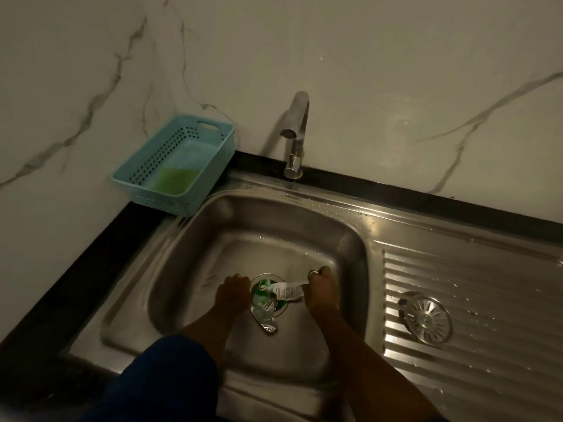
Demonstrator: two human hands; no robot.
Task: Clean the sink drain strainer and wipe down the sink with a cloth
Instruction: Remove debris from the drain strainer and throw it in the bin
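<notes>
Blue sleeve nearest; both hands meet at drain in sink.
Obs: right hand pinches wrapper strip, which lies left-right across the drain; left hand grip cannot be told. Strainer sits on drainboard, right-hand side, well apart.

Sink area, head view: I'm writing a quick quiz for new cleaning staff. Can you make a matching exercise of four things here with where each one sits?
Things
1. drain strainer
2. blue basket
3. green and white wrappers
4. tap

Places
A. on the floor of the basin
B. upright at the back rim of the sink
C. on the ribbed drainboard, right of the basin
D. on the black counter, in the corner by the wall

Pairs: 1-C, 2-D, 3-A, 4-B
</notes>
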